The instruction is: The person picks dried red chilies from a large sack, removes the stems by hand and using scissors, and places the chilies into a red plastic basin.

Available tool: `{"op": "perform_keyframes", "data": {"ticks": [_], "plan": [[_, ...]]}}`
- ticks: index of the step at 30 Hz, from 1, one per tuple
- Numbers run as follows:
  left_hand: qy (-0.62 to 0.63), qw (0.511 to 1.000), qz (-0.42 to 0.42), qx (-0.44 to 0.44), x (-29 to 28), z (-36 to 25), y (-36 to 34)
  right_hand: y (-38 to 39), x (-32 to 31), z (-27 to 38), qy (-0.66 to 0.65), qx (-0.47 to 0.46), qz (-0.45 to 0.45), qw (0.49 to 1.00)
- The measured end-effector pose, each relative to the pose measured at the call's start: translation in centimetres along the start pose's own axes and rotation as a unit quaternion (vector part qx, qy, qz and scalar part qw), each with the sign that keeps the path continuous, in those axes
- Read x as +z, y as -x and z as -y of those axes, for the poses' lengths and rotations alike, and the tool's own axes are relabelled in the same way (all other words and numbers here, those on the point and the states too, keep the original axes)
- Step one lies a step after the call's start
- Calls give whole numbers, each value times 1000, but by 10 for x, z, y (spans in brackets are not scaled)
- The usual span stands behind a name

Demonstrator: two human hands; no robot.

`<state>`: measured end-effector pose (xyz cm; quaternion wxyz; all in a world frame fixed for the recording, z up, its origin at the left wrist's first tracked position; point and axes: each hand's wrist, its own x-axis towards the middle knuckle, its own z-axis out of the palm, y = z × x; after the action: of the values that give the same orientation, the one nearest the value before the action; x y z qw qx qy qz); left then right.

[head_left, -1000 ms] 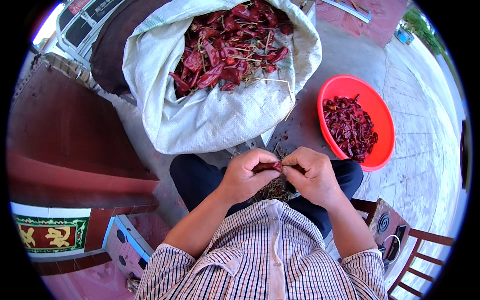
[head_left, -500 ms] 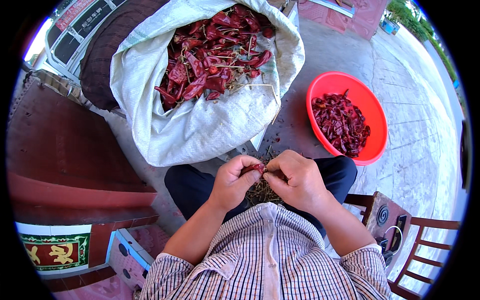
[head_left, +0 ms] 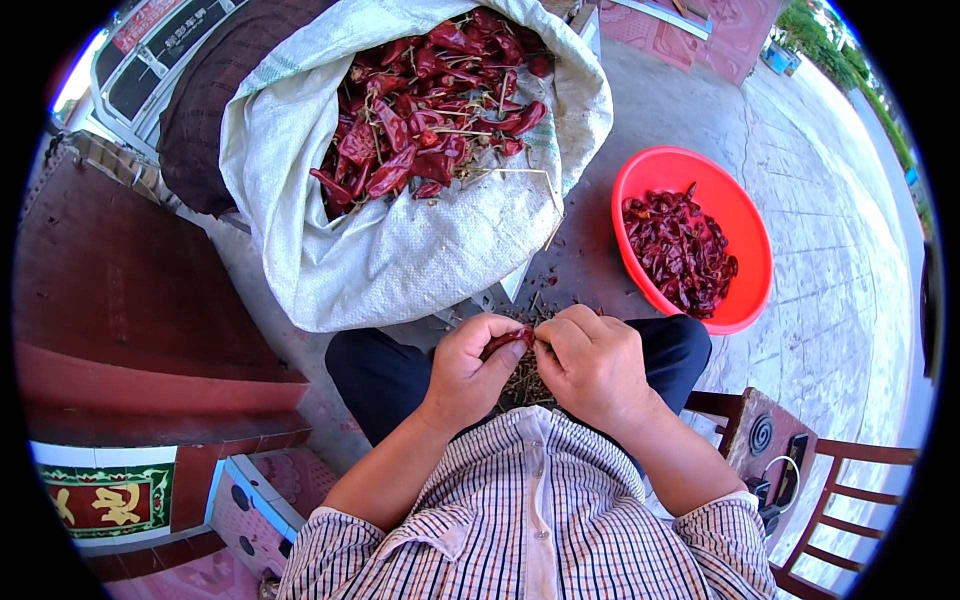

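My left hand [head_left: 473, 372] is closed around a dried red chili pepper [head_left: 507, 341], thumb and forefinger pressing along its side. Fingertips of my right hand [head_left: 592, 362] pinch the same chili at its right end; that end is mostly covered by the fingers. Both hands meet above my lap. Beyond them a white woven sack [head_left: 400, 275] gapes wide, full of dried red chilies [head_left: 405, 130] with thin stems. To the right a red plastic basin [head_left: 745, 200] holds a heap of darker red chilies [head_left: 685, 250].
Loose stems [head_left: 525, 385] lie in a pile below my hands, between my knees. A small wooden stand [head_left: 755, 430] with a coil on it and a slatted wooden chair [head_left: 855, 500] are at my right. A dark red box-like surface [head_left: 130, 290] flanks the left.
My right hand has turned slightly, its fingers folding further over the chili's end. My left hand keeps its hold, almost in place.
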<state>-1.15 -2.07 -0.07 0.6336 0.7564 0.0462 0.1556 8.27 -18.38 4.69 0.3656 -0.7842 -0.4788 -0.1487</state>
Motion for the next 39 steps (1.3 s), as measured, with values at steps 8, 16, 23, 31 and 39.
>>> {"op": "perform_keyframes", "data": {"ticks": [8,16,23,31,39], "plan": [[261,953,92,-121,-12,13,3,-10,-4,-24,-111,95,15,989],[455,873,100,-146,-10,19,6,-2,-22,-13,-230,203,98,947],[378,913,125,-82,-11,18,2,4,-23,-4,-269,235,131,925],[123,985,111,-43,-6,5,-6,11,-20,-6,-327,259,124,900],[-229,953,-43,192,-39,-31,-59,4,-59,-67,-138,296,-17,945]]}}
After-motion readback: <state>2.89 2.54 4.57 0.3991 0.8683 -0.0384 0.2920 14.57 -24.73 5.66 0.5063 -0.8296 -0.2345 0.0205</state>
